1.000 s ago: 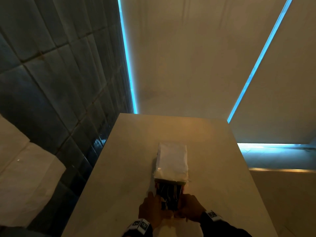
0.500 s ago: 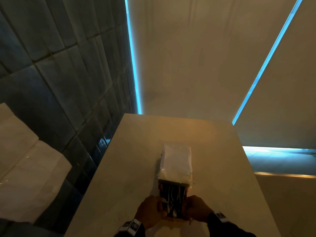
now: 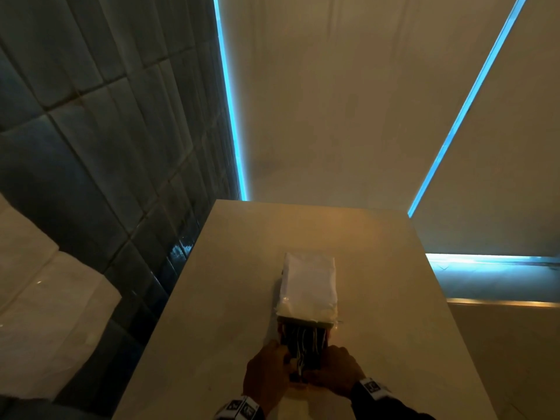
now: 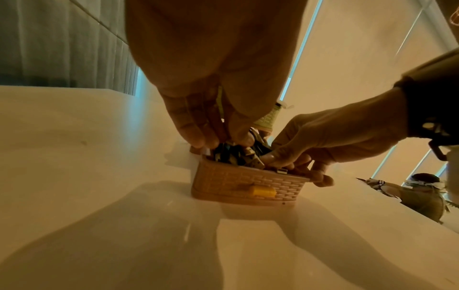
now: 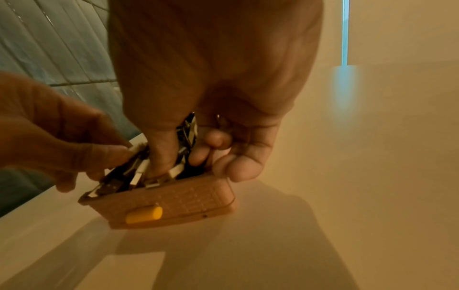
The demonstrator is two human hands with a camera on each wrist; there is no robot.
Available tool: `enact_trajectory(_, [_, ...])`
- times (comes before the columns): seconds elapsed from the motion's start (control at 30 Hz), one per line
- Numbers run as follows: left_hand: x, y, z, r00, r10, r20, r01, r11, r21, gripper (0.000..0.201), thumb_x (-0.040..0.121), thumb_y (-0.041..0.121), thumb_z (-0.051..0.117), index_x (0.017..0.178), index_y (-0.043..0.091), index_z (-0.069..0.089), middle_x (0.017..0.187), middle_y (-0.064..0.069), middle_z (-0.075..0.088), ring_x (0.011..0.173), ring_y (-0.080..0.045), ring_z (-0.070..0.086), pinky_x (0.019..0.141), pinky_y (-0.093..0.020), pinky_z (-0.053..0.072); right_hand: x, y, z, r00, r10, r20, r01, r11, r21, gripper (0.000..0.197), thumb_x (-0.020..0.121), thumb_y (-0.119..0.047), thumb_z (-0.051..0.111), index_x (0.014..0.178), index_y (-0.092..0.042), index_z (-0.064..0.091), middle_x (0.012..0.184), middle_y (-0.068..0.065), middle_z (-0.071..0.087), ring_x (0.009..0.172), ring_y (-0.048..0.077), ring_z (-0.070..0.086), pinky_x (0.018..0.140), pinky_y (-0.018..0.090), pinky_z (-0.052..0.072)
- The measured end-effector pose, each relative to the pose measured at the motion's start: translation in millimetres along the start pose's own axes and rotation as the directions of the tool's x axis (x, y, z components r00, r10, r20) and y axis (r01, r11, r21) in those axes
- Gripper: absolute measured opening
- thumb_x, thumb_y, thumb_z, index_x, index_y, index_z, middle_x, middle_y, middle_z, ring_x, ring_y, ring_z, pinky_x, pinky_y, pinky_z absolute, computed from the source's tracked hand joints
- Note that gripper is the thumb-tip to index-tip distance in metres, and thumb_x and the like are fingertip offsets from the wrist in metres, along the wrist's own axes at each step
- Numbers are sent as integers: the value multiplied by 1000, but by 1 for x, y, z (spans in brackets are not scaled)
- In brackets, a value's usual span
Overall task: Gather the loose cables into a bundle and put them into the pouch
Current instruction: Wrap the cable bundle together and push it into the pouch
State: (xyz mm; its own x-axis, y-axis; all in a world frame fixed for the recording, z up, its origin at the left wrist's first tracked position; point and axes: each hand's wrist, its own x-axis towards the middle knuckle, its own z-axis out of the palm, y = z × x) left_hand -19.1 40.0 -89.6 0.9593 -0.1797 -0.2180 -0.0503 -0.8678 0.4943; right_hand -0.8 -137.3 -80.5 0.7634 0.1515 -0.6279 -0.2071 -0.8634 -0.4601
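A tan woven-pattern case [image 4: 248,186] with a yellow latch [image 4: 263,191] lies on the pale table [image 3: 394,298], near its front. Its white lid [image 3: 309,289] stands open on the far side. Dark and white cables [image 3: 304,344] with metal plugs fill the case [image 5: 174,202]. My left hand [image 3: 266,377] pinches the cables [image 4: 238,155] from the left side with curled fingertips. My right hand [image 3: 333,371] has its thumb pushed into the cables [image 5: 139,172], while its outer fingers curl against the case's right wall. The case's inside bottom is hidden.
A dark tiled wall [image 3: 91,147] runs along the table's left edge. Pale blinds [image 3: 333,101] with blue light strips hang behind the far edge. Another person [image 4: 422,196] with a headset is beyond the table's right side.
Both hands stay on the cables at the case's near end. The head view has shifted slightly; nothing was let go.
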Motion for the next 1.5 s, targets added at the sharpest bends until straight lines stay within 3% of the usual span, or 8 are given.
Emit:
enact_trajectory(0.23, [5,8,4,994,-20,109,26,998,-55,7,83,30,51,79,26,48,77,9,53,78,-14,56,66,-30,45,-8,-1,-3,997,-81,-20,81,996,25,33,69,-62,65,65,-33,50,75,-7,57,72,13,60,56,18,39])
enact_trajectory(0.43, [7,18,15,993,16,121,-1,993,-121,9,87,32,53,86,27,45,80,8,54,87,-17,61,68,-25,42,-17,2,1,990,-123,-65,119,991,-64,43,85,-54,58,100,-14,64,75,-6,49,87,22,56,67,27,36])
enact_trajectory(0.57, [8,15,19,985,36,168,-6,985,-172,15,89,31,50,97,22,58,98,1,65,92,-17,62,80,-29,51,-19,-4,-3,992,-123,33,126,980,-154,57,86,-61,52,127,-23,55,119,13,56,111,33,52,86,36,44])
enact_trajectory(0.63, [8,15,18,984,32,177,1,983,-184,16,90,32,51,98,23,61,98,5,65,92,-14,62,78,-25,50,-20,-4,-12,984,-138,108,149,984,-94,73,71,-81,48,115,-24,63,117,14,62,100,25,60,85,34,48])
enact_trajectory(0.73, [10,16,14,986,17,165,11,986,-166,12,87,35,52,76,29,52,75,11,55,76,-11,56,63,-22,42,-19,0,-29,979,-42,201,32,998,54,37,84,-52,64,70,-18,63,84,15,68,55,2,60,57,16,51])
enact_trajectory(0.87, [12,15,13,976,-24,216,69,977,-204,22,83,35,57,68,32,41,76,11,53,77,-10,55,63,-20,39,-7,3,-22,995,5,102,-15,995,103,32,93,-35,56,72,-10,60,74,9,62,60,15,62,58,26,48])
enact_trajectory(1.13, [20,-5,-5,984,-159,-81,127,945,-302,21,90,21,55,111,20,57,107,1,53,96,-16,58,80,-28,49,5,3,4,998,65,-19,-63,994,93,66,72,-61,65,110,-8,59,96,4,53,89,20,55,62,22,40])
enact_trajectory(1.5, [26,11,12,992,-100,76,106,991,-84,48,95,53,39,134,25,44,134,-3,29,120,-24,40,94,-35,42,10,0,7,996,81,-41,-74,988,132,50,77,-50,66,109,-11,62,91,1,54,88,17,58,69,24,44])
